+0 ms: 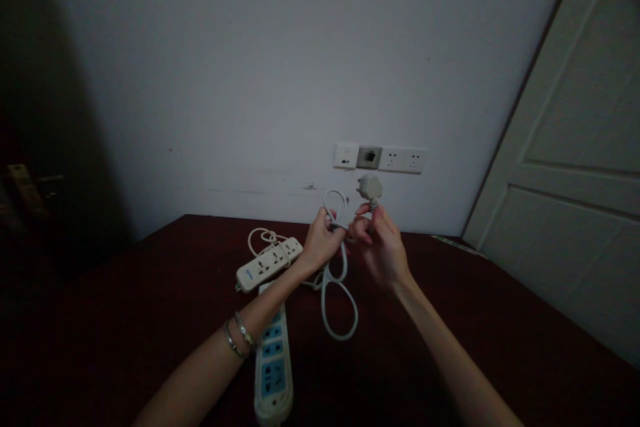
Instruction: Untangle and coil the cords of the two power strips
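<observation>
My left hand (320,240) is closed around a bunch of white cable (334,293), whose loops hang down over the dark red table (450,333). My right hand (380,247) pinches the same cable just below its white plug (371,188), which is held up in front of the wall. The plug sits a little below the row of wall sockets (380,158). A white-and-blue power strip (273,367) lies on the table under my left forearm. Beyond it lies a cream power strip (269,264) with its own coiled cord.
A white panelled door (575,167) stands at the right. A dark door with a handle (30,193) is at the far left. The white wall (275,67) runs along the back of the table. Bracelets circle my left wrist (239,335).
</observation>
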Motion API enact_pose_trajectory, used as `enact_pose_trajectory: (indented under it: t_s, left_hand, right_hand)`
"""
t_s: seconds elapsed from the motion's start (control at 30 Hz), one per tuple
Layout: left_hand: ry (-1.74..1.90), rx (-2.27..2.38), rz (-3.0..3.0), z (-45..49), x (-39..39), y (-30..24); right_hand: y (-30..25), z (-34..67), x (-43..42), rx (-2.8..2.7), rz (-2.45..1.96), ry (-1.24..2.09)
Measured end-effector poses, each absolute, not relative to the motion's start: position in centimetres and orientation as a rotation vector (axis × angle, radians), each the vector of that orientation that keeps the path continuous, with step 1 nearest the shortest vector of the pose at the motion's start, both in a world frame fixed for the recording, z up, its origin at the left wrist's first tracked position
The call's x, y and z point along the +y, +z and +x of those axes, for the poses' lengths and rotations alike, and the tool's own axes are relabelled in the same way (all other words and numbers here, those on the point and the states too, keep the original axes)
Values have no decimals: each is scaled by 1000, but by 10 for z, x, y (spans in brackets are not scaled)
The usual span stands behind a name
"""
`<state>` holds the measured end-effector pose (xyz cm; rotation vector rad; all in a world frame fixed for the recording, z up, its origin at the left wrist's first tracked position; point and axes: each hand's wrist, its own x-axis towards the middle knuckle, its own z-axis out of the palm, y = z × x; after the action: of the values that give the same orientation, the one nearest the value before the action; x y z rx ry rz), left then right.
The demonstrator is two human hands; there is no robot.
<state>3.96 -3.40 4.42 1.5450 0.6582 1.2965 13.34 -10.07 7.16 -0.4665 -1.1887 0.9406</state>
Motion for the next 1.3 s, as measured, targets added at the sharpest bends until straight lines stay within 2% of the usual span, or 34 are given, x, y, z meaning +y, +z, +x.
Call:
enact_pose_trajectory:
  t_s: [0.23, 0.57, 0.8, 1.07, 1.3]
  left_hand:
    - [871, 425, 1383, 22, -45, 70]
    - [738, 134, 1205, 11, -32, 60]
    - [827, 91, 1145, 10, -30, 59]
    - [882, 124, 1085, 13, -38, 60]
    - [901, 127, 1053, 17, -41, 58]
  right_hand:
    - [88, 153, -107, -1041, -351, 1098]
    - [103, 174, -113, -1157, -493, 1019]
    - [106, 195, -117, -1301, -738, 889]
    - [100, 179, -111, -1302, -670, 661]
    - [95, 166, -108, -1348, -665, 623]
